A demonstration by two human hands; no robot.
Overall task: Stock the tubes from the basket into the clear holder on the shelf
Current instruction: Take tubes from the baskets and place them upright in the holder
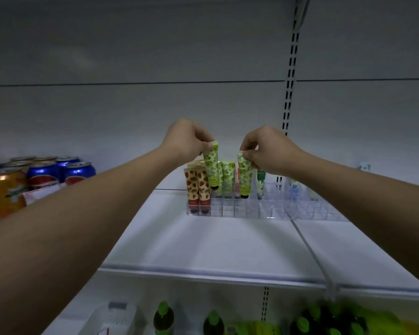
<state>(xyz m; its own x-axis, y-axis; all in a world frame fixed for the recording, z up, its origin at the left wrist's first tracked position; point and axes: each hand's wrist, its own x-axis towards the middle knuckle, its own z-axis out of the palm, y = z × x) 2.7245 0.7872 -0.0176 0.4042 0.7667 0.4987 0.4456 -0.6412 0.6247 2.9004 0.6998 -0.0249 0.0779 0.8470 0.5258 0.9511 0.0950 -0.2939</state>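
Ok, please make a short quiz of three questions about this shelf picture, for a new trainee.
1. True or false: each hand pinches a green tube by its top end.
2. Which tubes stand at the left end of the clear holder? A) strawberry-print B) blue
3. What stands on the shelf to the far left?

Key:
1. True: left hand holds one green tube, right hand the other.
2. A, strawberry-print tubes.
3. Drink cans.

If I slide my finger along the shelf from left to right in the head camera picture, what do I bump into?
Orange can → blue cans → strawberry tubes → green tube in the left hand → green tube in the right hand → empty slots of the clear holder.
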